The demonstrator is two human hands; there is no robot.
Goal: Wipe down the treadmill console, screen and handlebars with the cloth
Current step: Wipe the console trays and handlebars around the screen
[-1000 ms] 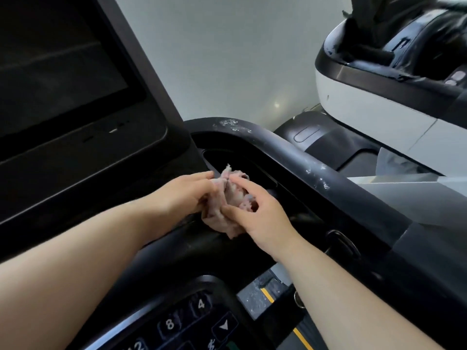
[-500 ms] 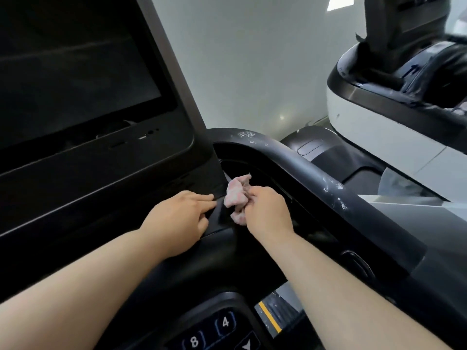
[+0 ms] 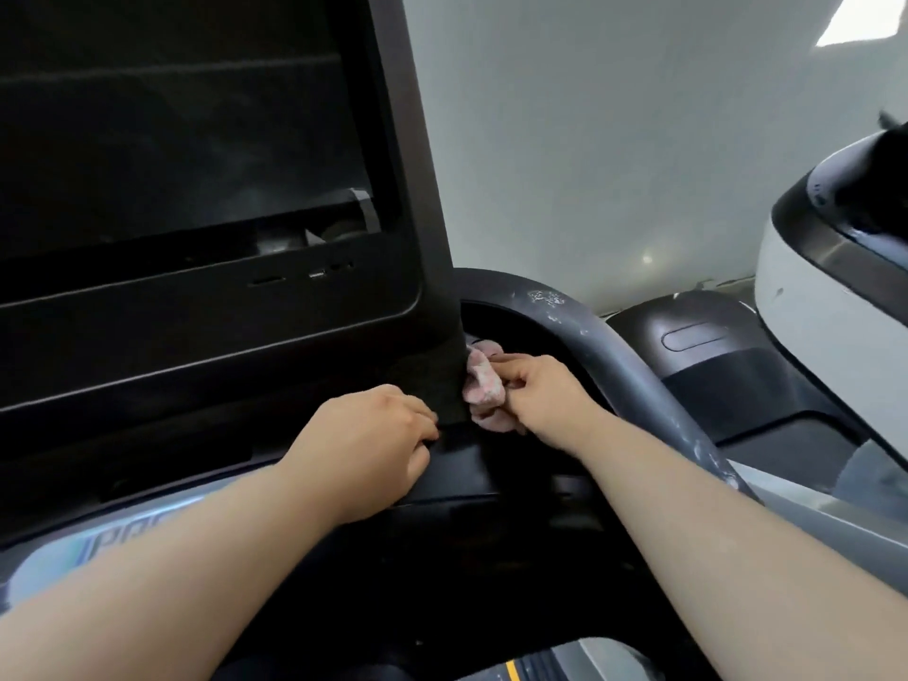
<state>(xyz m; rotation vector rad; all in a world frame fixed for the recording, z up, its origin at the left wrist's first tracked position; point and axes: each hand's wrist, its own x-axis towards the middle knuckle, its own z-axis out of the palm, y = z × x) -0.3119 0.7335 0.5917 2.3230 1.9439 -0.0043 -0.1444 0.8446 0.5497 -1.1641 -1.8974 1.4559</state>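
My right hand (image 3: pixel 538 393) grips a bunched pink cloth (image 3: pixel 484 385) and holds it against the right edge of the black console, just below the big dark screen (image 3: pixel 182 140). My left hand (image 3: pixel 371 442) rests with curled fingers on the console ledge (image 3: pixel 457 464), just left of the cloth, holding nothing. The curved dark handlebar (image 3: pixel 614 356), speckled with white marks, arcs past the right hand on its far side. Part of the cloth is hidden behind the console edge.
A second machine with a white and black body (image 3: pixel 815 307) stands at the right. Its dark base (image 3: pixel 712 346) lies behind the handlebar. A pale wall (image 3: pixel 589 140) fills the background. A silver logo strip (image 3: pixel 113 538) runs below the console at the lower left.
Both hands held the cloth a second ago; the left hand has let go and settled on the console ledge. The right hand moved the cloth up to the console's right edge. My view has tilted upward.
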